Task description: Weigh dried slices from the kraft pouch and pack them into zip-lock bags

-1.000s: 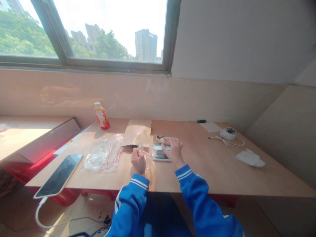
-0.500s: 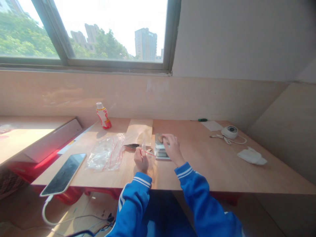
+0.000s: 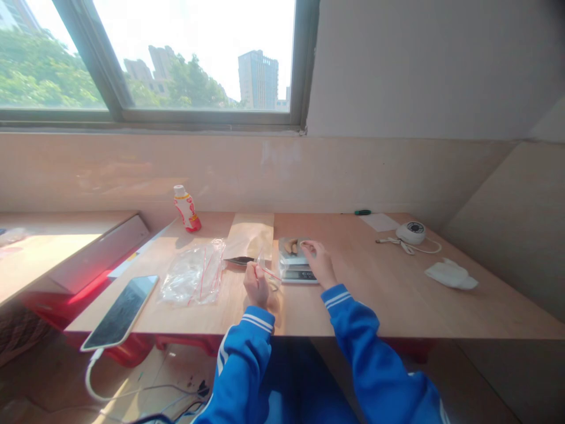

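Note:
My left hand [image 3: 257, 284] is closed around the edge of a small clear zip bag [image 3: 270, 272] with a red seal line. Just right of it stands a small digital scale [image 3: 300, 275] with a display on its front. Several brown, dried-looking slices [image 3: 291, 246] lie on the scale's plate. At the plate's right side is my right hand [image 3: 318, 259], fingers bent and pinched together; what is between the fingertips is too small to make out. Behind my left hand, a brown paper pouch [image 3: 251, 232] lies flat, its dark mouth towards me.
Left on the table [image 3: 379, 294] lie clear plastic bags [image 3: 189, 277] with red lines and a phone [image 3: 121, 312] on a cable at the edge. A bottle [image 3: 187, 209] stands behind. To the right are a white dome camera [image 3: 410, 232], a crumpled white tissue [image 3: 451, 274] and a green-handled screwdriver [image 3: 362, 212].
My right hand has moved off the slices to the right, uncovering them and the scale's display. The left hand keeps its hold on the zip bag. The view has shifted slightly.

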`<control>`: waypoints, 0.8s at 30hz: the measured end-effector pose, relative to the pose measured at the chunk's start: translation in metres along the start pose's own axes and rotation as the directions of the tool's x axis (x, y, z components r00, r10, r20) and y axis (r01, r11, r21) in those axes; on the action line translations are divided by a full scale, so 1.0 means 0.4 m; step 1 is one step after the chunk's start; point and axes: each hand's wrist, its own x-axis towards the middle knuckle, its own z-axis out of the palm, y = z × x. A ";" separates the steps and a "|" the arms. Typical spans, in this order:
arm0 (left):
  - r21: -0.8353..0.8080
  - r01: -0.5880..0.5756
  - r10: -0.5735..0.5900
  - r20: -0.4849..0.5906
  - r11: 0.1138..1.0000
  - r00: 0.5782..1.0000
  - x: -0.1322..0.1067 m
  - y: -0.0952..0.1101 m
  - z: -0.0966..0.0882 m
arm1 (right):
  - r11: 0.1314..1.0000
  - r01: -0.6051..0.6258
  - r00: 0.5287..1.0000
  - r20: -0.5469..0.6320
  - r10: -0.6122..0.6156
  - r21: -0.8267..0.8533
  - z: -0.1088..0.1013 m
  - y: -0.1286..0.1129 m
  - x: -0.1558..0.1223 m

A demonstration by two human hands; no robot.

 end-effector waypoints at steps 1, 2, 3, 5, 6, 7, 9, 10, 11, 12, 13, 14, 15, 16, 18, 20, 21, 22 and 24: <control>0.000 0.002 -0.002 0.009 1.000 1.000 0.000 0.001 0.000 | 0.995 -0.024 0.999 -0.029 0.027 0.100 -0.008 -0.028 0.002; 0.001 0.006 -0.006 0.016 1.000 1.000 -0.001 0.002 0.000 | 0.980 -0.053 0.997 -0.046 0.063 0.193 -0.014 -0.057 0.003; 0.003 0.010 -0.010 0.023 1.000 1.000 -0.001 0.002 0.001 | 0.959 -0.076 0.995 -0.041 0.090 0.274 -0.017 -0.086 0.002; 0.007 0.009 -0.009 0.035 1.000 0.999 -0.001 0.002 0.001 | 0.924 -0.098 0.995 0.030 0.094 0.369 -0.015 -0.137 -0.004; 0.006 0.008 -0.008 0.037 1.000 0.999 -0.001 0.002 0.001 | 0.922 -0.094 0.994 0.087 0.066 0.377 -0.011 -0.157 -0.009; 0.004 0.008 -0.008 0.037 1.000 0.999 -0.001 0.002 0.001 | 0.929 -0.083 0.989 0.145 0.032 0.361 -0.005 -0.170 -0.014; -0.003 0.012 -0.011 0.032 1.000 0.999 -0.001 0.004 0.000 | 0.956 -0.043 0.975 0.219 -0.023 0.290 0.010 -0.177 -0.020; -0.008 0.015 -0.015 0.029 1.000 0.999 -0.001 0.006 -0.001 | 0.968 -0.018 0.975 0.219 -0.038 0.250 0.018 -0.170 -0.020; -0.012 0.018 -0.017 0.028 1.000 0.999 -0.001 0.008 -0.002 | 0.978 0.006 0.981 0.189 -0.046 0.207 0.026 -0.156 -0.018; -0.014 0.015 -0.015 0.028 1.000 0.999 -0.001 0.010 -0.003 | 0.987 0.030 0.989 0.136 -0.052 0.158 0.034 -0.135 -0.013; -0.015 0.011 -0.010 0.029 1.000 1.000 -0.002 0.012 -0.004 | 0.993 0.054 0.994 0.085 -0.063 0.103 0.042 -0.111 -0.006; -0.016 0.005 -0.004 0.031 1.000 1.000 -0.002 0.014 -0.004 | 0.996 0.080 0.995 0.049 -0.082 0.038 0.051 -0.083 0.002; -0.018 -0.001 0.002 0.033 1.000 0.999 -0.002 0.015 -0.005 | 0.994 0.103 0.994 0.038 -0.102 -0.032 0.060 -0.054 0.011; -0.020 -0.007 0.007 0.035 1.000 0.999 -0.002 0.015 -0.005 | 0.987 0.127 0.990 0.066 -0.121 -0.101 0.068 -0.026 0.019; -0.023 -0.012 0.013 0.038 1.000 0.999 -0.002 0.013 -0.005 | 0.957 0.179 0.975 0.173 -0.141 -0.227 0.082 0.020 0.032; -0.021 -0.014 0.015 0.040 1.000 0.999 -0.002 0.010 -0.005 | 0.922 0.214 0.956 0.264 -0.130 -0.322 0.091 0.048 0.037; -0.019 -0.015 0.016 0.041 1.000 0.999 -0.002 0.009 -0.005 | 0.909 0.221 0.951 0.285 -0.120 -0.354 0.093 0.055 0.038; -0.018 -0.015 0.016 0.041 1.000 0.999 -0.002 0.007 -0.005 | 0.899 0.221 0.950 0.290 -0.112 -0.377 0.094 0.057 0.037; -0.017 -0.013 0.013 0.042 1.000 0.999 -0.001 0.006 -0.005 | 0.893 0.210 0.956 0.275 -0.103 -0.397 0.093 0.055 0.034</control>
